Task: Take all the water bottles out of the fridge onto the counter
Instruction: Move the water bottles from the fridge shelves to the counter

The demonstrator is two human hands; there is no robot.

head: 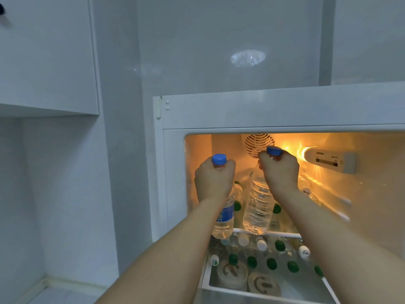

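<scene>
Inside the open fridge (263, 110), my left hand (213, 181) grips the neck of a large clear bottle with a blue cap and blue label (224, 218), at the left of the top shelf. My right hand (280, 170) grips the neck of a second large blue-capped bottle (257, 207), which hangs tilted above the shelf's front edge. Several small bottles with green caps (276, 208) stand behind them on that shelf. More small bottles with green and white caps (271, 263) fill the shelf below.
Two round lidded tubs (232, 274) sit at the front of the lower shelf. A control box (331, 160) and the lit lamp sit on the fridge's right wall, a fan grille at the back. White cabinets and a recessed counter corner (54, 290) lie to the left.
</scene>
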